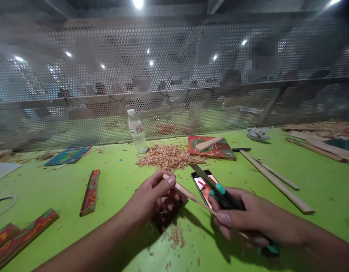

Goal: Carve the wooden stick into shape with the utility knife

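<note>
Between my two hands runs a pale carved wooden stick (181, 189), thicker at its left end and thin toward the right. My left hand (154, 192) is closed on the thick end, thumb on top. My right hand (248, 215) grips a utility knife (227, 196) with a black and green handle, its blade pointing up and left. The thumb and fingers of that hand also pinch the thin end of the stick. Below lies a dark block (167, 217) sprinkled with shavings, partly hidden by my left hand. A lit phone (201, 185) rests behind the knife, partly covered.
Wood shavings (169, 156) are heaped beside a water bottle (137, 132). Behind stands a perforated metal screen (174, 75). A painted board (228, 150) carries a wood piece. A hammer (276, 181) lies right; painted strips (90, 192) lie left on the green table (115, 245).
</note>
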Tool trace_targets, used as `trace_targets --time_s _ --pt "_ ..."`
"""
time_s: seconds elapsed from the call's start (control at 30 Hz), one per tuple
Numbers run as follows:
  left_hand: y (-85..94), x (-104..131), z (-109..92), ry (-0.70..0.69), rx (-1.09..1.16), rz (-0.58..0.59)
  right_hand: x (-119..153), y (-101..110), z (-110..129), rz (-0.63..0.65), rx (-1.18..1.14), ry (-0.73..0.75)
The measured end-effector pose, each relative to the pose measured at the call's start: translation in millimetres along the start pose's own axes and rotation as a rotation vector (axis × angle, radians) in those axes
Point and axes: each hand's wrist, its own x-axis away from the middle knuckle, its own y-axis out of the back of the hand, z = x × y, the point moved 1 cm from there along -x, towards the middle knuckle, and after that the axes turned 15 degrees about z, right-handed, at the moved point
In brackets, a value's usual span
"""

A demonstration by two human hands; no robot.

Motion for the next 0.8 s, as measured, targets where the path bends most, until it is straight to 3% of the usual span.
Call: trace_targets --time_s 0.13,0.2,0.33,0.43,0.53,0.67,0.8 --pt "12.0 4 -22 0.087 -0.208 0.195 2 10 -2 0.071 -0.169 0.053" --pt "10.2 10 -32 0.15 -0.31 0.341 4 12 -2 0.064 -0.21 0.054" --pt "0.5 21 -42 0.319 -0.433 0.52 7 16 -3 0.04 -0.257 0.055" --pt "-4.2 23 -34 0.374 -0.331 0.598 4 21 -3 -0.078 -0.26 0.12" --pt "-5.2 21 -17 0.296 -0.125 0.659 -2 26 -4 -0.281 -0.227 0.249" --pt "-6.9 20 6 0.278 0.129 0.667 -3 22 -7 -0.539 0.258 0.289" --pt "-12.0 19 17 0.281 0.074 0.613 0 10 -9 -0.533 0.644 0.226"
